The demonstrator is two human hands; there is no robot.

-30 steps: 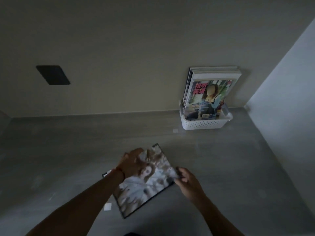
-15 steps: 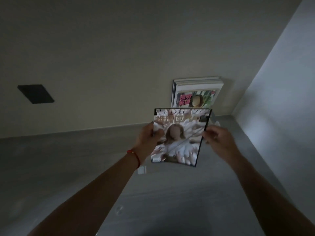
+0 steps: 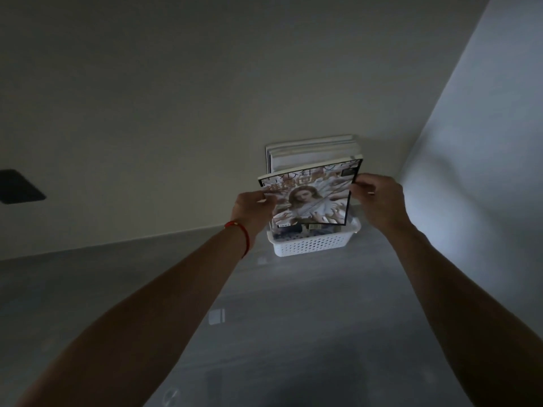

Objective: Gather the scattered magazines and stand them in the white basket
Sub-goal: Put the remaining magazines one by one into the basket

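Both hands (image 3: 252,210) (image 3: 379,201) pinch a magazine (image 3: 311,201) above grey floor (image 3: 293,333), beside plain walls (image 3: 176,98).

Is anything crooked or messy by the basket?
Nothing is spilled or torn. The magazine gripped by the left hand and right hand hangs tilted above the white basket, its top right corner higher. The magazines already standing in the basket lean back toward the wall.

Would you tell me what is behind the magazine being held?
Behind the held magazine, upright magazines stand in the white basket; their covers and lower parts are hidden.
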